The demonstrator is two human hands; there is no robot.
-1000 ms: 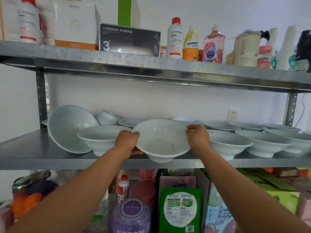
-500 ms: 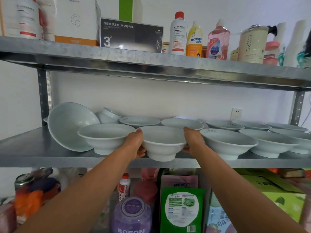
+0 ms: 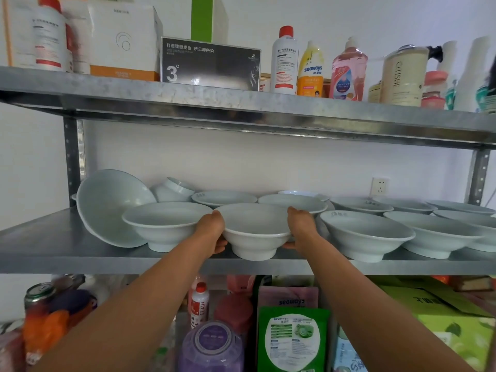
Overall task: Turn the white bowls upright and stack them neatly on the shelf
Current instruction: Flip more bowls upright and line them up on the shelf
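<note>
A white bowl [image 3: 255, 232] stands upright at the front of the metal shelf [image 3: 53, 253]. My left hand [image 3: 213, 232] grips its left rim and my right hand [image 3: 302, 228] grips its right rim. Another upright bowl [image 3: 166, 224] sits just to its left. A large bowl [image 3: 110, 205] leans on its side at the far left, with a small tipped bowl [image 3: 171, 190] behind it. Several upright bowls, such as the nearest bowl on the right [image 3: 365, 234], fill the shelf to the right and behind.
The upper shelf [image 3: 241, 103] hangs close above, loaded with bottles [image 3: 284, 60] and boxes [image 3: 210, 63]. A shelf post [image 3: 72, 162] stands at the left and another post [image 3: 477, 175] at the right. Packages and bottles crowd the level below.
The bowl in my hands was tilted toward me a second ago. It has turned upright and come down onto the shelf between its neighbours.
</note>
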